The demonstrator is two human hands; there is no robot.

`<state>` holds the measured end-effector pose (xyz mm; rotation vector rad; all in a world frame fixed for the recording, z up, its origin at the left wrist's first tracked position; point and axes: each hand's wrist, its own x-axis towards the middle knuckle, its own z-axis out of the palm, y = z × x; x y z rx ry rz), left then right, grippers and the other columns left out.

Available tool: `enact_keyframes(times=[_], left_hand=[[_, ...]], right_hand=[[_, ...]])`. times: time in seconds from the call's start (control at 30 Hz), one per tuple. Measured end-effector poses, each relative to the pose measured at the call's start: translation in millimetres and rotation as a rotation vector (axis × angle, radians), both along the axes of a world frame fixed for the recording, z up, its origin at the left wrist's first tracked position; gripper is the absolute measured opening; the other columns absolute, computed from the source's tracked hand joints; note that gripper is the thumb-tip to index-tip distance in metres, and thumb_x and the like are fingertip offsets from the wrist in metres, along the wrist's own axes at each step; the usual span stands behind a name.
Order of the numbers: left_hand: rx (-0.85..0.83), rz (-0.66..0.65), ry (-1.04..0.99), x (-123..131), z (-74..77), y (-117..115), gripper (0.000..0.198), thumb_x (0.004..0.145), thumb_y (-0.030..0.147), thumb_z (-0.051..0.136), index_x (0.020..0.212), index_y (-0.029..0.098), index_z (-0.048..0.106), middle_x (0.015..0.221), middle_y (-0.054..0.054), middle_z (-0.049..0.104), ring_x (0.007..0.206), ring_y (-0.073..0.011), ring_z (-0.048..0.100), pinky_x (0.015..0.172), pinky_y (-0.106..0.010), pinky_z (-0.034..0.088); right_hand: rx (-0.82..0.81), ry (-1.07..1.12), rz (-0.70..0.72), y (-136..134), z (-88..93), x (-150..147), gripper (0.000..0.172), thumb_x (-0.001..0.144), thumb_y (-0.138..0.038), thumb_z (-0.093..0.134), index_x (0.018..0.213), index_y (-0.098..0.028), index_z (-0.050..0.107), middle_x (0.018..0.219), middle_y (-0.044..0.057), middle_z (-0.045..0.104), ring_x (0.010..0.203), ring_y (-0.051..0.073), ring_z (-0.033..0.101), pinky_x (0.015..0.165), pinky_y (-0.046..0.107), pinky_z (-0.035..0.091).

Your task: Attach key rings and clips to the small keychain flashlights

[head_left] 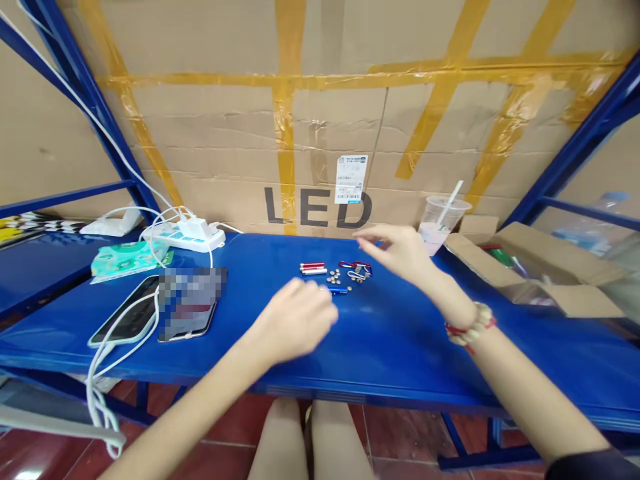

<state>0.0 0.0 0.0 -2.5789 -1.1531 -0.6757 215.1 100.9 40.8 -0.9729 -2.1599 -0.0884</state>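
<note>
Left hand [297, 319] curled up like a loose fist above the middle of the blue table [390, 333]; inside of the fist hidden, so cannot tell whether holding anything; just past the knuckles, a small blue tube [339, 291], partly behind the hand; cannot tell whether touching.

Right hand [400, 252] bent at the wrist over the far part of the table; fingers a bit curved, thumb a little apart from them; bead bracelet [473, 325] with red string around the wrist; near the fingertips, a red carabiner clip [346, 264], a silver carabiner clip [356, 275] and a blue carabiner clip [369, 270], all close together.

Between the clips and the tubes, a scatter of little round metal discs [333, 281]; to the left of these, red tubes [313, 265] lying right by a silver tube [316, 272].

Farther left, two phones [127, 310] side by side, with a white cable [94, 373] drooping off the near edge; behind the phones, a green soft pack [129, 259] and a white plug [195, 228] in a power strip [216, 239].

On the far right, a clear cup [433, 230] with a straw [451, 200], next to an open cardboard box [583, 303]; at the back, a big cardboard sheet [215, 153] with yellow tape [285, 133], black letters "LED" and a white label [351, 179].
</note>
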Motion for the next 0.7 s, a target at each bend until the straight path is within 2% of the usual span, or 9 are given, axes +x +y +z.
enact_keyframes(times=[0.1, 0.13, 0.23, 0.33, 0.43, 0.57, 0.7], left_hand=[[-0.138, -0.009, -0.118, 6, 11.6, 47, 0.021, 0.087, 0.025, 0.040, 0.095, 0.021, 0.059, 0.091, -0.002, 0.057, 0.083, -0.0125, 0.053, 0.076, -0.027, 0.041], [-0.189, -0.010, -0.073, 8, 11.9, 60, 0.020, 0.086, 0.030, 0.044, 0.095, 0.021, 0.060, 0.089, -0.001, 0.057, 0.081, -0.0130, 0.054, 0.076, -0.028, 0.041], [-0.260, 0.027, 0.054, 13, 1.6, 86, 0.030, 0.077, 0.044, 0.056, 0.096, 0.020, 0.059, 0.095, -0.002, 0.058, 0.090, -0.0188, 0.054, 0.081, -0.032, 0.040], [-0.334, 0.045, 0.028, 17, -15.8, 92, 0.034, 0.075, 0.044, 0.059, 0.099, 0.020, 0.057, 0.092, -0.002, 0.059, 0.088, -0.0175, 0.055, 0.075, -0.027, 0.043], [-0.416, 0.054, 0.004, 19, -27.1, 89, 0.020, 0.080, 0.037, 0.055, 0.091, 0.020, 0.059, 0.088, -0.001, 0.059, 0.082, -0.0150, 0.056, 0.067, -0.024, 0.043], [-0.453, -0.009, -0.085, 16, -32.6, 89, 0.014, 0.084, 0.028, 0.050, 0.092, 0.019, 0.057, 0.091, -0.001, 0.059, 0.084, -0.0139, 0.056, 0.073, -0.024, 0.044], [-0.391, -0.020, -0.186, 8, -35.9, 95, 0.014, 0.086, 0.024, 0.045, 0.096, 0.017, 0.052, 0.099, -0.003, 0.059, 0.090, -0.0139, 0.056, 0.079, -0.025, 0.044]], right_hand=[[-0.140, -0.228, -0.008, 16, -26.3, 5, 0.019, 0.082, -0.029, 0.050, 0.090, -0.027, 0.067, 0.087, -0.003, 0.066, 0.077, 0.012, 0.060, 0.061, 0.023, 0.043], [-0.192, -0.272, 0.024, 18, -33.8, 7, 0.019, 0.082, -0.028, 0.050, 0.091, -0.028, 0.066, 0.088, -0.003, 0.066, 0.077, 0.012, 0.060, 0.060, 0.022, 0.042], [-0.270, -0.407, 0.093, 20, -49.3, 13, 0.018, 0.082, -0.028, 0.052, 0.092, -0.027, 0.066, 0.095, -0.002, 0.064, 0.084, 0.013, 0.059, 0.062, 0.022, 0.040], [-0.285, -0.451, 0.134, 19, -55.8, 14, 0.020, 0.082, -0.031, 0.053, 0.097, -0.027, 0.065, 0.096, 0.000, 0.063, 0.088, 0.014, 0.057, 0.063, 0.021, 0.040], [-0.261, -0.463, 0.139, 20, -59.5, 13, 0.020, 0.084, -0.033, 0.050, 0.097, -0.027, 0.065, 0.099, 0.000, 0.062, 0.091, 0.014, 0.057, 0.062, 0.021, 0.038], [-0.264, -0.504, 0.074, 21, -65.2, 9, 0.019, 0.084, -0.033, 0.050, 0.093, -0.029, 0.066, 0.099, -0.001, 0.062, 0.091, 0.014, 0.057, 0.057, 0.020, 0.034], [-0.283, -0.487, 0.016, 22, -67.2, 8, 0.021, 0.084, -0.036, 0.049, 0.093, -0.029, 0.066, 0.097, -0.001, 0.062, 0.087, 0.013, 0.058, 0.055, 0.020, 0.032]])
